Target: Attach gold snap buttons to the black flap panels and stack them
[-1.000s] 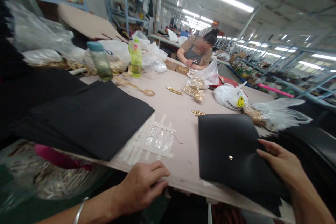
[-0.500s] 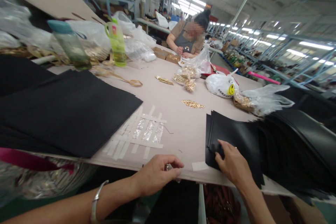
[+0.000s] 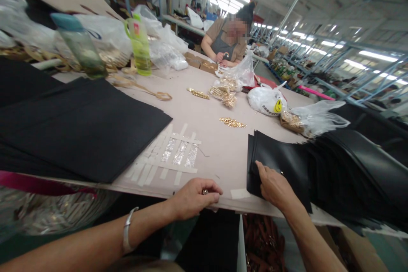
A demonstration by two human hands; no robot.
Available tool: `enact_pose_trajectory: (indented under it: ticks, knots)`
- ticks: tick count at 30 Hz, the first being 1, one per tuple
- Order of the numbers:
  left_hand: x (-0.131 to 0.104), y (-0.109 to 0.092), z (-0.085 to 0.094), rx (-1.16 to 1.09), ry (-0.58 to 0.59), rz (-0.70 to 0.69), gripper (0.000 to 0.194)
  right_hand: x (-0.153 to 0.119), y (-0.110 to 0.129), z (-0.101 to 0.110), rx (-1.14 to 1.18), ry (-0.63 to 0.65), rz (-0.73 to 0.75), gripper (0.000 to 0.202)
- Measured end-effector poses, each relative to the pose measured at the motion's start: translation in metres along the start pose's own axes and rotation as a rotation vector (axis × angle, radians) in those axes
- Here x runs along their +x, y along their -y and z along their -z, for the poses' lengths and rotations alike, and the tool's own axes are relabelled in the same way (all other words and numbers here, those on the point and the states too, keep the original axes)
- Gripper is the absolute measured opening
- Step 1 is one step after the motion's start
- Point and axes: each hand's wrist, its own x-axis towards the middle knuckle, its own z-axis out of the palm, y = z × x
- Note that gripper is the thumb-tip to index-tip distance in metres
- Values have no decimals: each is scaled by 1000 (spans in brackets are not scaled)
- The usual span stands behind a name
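Note:
My left hand (image 3: 196, 199) rests at the table's front edge, thumb and fingers curled round a small shiny metal piece (image 3: 204, 192) that shows only in part. To the right, my right hand (image 3: 274, 186) lies on a stack of smooth black sheets (image 3: 283, 151), near its left edge. Its index finger is stretched out over the top sheet, the thumb apart from it; the other fingers are partly hidden. A small gold glint shows beside the knuckles. Beyond the hands, a pile of small gold metal pieces (image 3: 232, 123) lies on the table (image 3: 191, 108).
Another large black stack (image 3: 83, 131) covers the left side. Taped clear packets (image 3: 180, 153) lie between the stacks. Bottles (image 3: 140, 46), gold chain pieces (image 3: 198, 93) and plastic bags (image 3: 266, 101) stand farther back. Across the table a person (image 3: 225, 42) works with bent head.
My right index finger has stretched out over the top black sheet, and the hand has moved slightly left. My left hand stays curled at the table edge. The view has shifted a little.

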Motion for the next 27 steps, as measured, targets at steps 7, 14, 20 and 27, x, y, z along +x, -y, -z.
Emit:
enact_pose_trajectory:
  ticks: [7,14,20,27]
  knots:
    - [-4,4,-3,-4,17,-37,28,-4,-12,-16,-32,-68,87,82]
    - [-8,-1,2,-72,27,-22,38,-14,-27,-27,-16,-325,1,57]
    - [-29,-11,21,-213,59,-52,59,-53,-41,-33,123,-458,29,57]
    - [-49,-6,29,-159,-20,-200,74,-62,47,24,690,-504,203,35]
